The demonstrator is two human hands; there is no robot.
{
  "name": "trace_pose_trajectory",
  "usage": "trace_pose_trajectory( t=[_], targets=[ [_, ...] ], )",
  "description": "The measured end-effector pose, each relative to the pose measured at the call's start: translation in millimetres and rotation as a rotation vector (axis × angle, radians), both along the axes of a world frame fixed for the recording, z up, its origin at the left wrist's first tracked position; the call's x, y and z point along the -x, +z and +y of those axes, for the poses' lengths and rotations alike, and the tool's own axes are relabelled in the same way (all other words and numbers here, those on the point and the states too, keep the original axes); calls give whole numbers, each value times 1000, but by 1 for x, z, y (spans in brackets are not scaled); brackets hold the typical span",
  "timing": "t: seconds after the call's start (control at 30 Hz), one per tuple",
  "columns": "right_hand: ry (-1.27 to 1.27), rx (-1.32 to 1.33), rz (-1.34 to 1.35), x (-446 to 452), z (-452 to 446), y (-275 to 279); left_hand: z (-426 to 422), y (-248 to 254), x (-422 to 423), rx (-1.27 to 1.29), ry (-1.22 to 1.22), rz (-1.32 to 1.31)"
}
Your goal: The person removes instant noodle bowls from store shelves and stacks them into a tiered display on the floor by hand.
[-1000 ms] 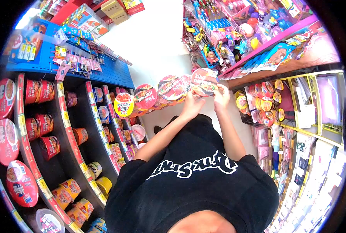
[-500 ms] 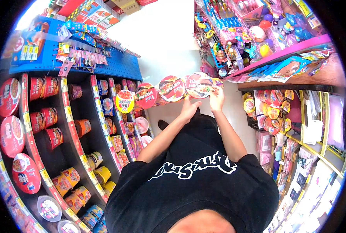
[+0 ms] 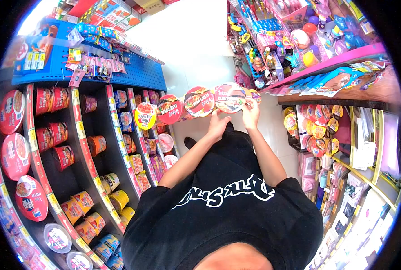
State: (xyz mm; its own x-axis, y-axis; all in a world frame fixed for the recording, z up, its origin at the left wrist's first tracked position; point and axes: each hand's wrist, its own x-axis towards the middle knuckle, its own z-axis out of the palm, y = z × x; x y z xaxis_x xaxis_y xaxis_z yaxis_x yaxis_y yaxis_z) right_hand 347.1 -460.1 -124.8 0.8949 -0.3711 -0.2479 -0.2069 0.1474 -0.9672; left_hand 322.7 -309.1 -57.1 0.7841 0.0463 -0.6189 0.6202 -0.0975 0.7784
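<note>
Ahead of my chest a row of instant noodle bowls runs left to right: a yellow-lidded one (image 3: 145, 115), two red-lidded ones (image 3: 169, 109) (image 3: 199, 101), and a pink-and-white-lidded bowl (image 3: 229, 96) nearest my hands. Part of another lid (image 3: 254, 95) shows behind my right fingers. My left hand (image 3: 218, 126) is closed at the near side of the pink-and-white bowl, thumb out to the right, its other fingers partly hidden. With its fingers pinched, my right hand (image 3: 251, 113) grips that bowl's right rim. What supports the row is hidden.
Black shelves (image 3: 70, 177) with noodle bowls and cups stand close on my left, below a blue pegboard (image 3: 142, 72) of hanging packets. On my right are a pink-edged toy shelf (image 3: 331, 63) and racks of bowls (image 3: 317, 128). Pale floor (image 3: 200, 69) lies ahead.
The view has shifted very slightly. Both hands stay at the same bowl, and the row of bowls keeps almost the same place.
</note>
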Motion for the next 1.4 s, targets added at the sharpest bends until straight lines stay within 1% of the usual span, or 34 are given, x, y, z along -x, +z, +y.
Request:
trace_pose_trajectory(
  t=[0.1,0.2,0.23,0.33,0.53,0.63,0.7,0.77,0.8,0.83,0.87,0.9,0.93,0.97,1.0,1.03,1.07,1.1,1.17,1.2,1.23,1.27,1.3,1.33,1.37,1.4],
  targets=[
    [-20,39,24,0,2,9,1,0,-1,-41,-16,16],
    [-3,-16,19,0,0,7,0,0,-2,-40,-16,50],
    [5,1,13,0,-1,8,0,1,-2,-33,-14,66],
    [26,34,2,1,-3,3,-1,-3,-1,-74,-17,41],
    [70,34,33,2,-6,7,0,-14,1,-55,7,-11],
    [55,22,-4,2,-4,0,4,-12,0,-95,-23,-34],
    [18,10,-57,0,-1,-5,5,-5,3,-180,-56,-74],
    [34,80,-25,3,-5,-5,6,-2,8,-232,-109,-131],
    [55,108,-16,2,-4,-3,7,-10,11,-249,-137,-171],
    [86,194,-68,1,-8,-20,13,-14,11,-282,-149,-214],
    [120,112,-141,-1,-5,5,17,-5,12,-261,-155,-230],
    [88,87,-124,-1,-6,-19,23,7,10,-250,-180,-202],
    [77,65,-95,-1,-5,-16,30,5,12,-171,-151,-240],
    [104,54,-73,-2,-7,-17,38,4,13,-193,-158,-190],
    [93,66,-106,-3,-8,-29,50,10,14,-181,-138,-202],
    [115,100,-47,-3,-12,-38,60,19,15,-165,-124,-213],
    [144,54,-15,-3,-14,-35,70,30,17,-135,-59,-194],
    [140,68,16,-3,-16,-42,85,33,18,-133,-28,-223],
    [95,86,67,-3,-15,-39,117,37,18,-121,16,-279],
    [86,63,58,-4,-13,-38,136,49,19,-108,52,-300],
    [73,42,51,-3,-13,-38,151,88,18,-123,99,-279],
    [79,9,35,-4,-13,-37,176,87,18,-307,126,-401],
    [84,-23,21,-5,-12,-35,200,91,18,-284,250,-426],
    [58,20,70,-6,-10,-29,224,120,16,-242,308,-312],
    [56,26,66,-6,-7,-27,258,117,14,-496,310,-441],
    [53,33,63,-7,-7,-27,283,139,14,-503,385,-515]
  ],
)
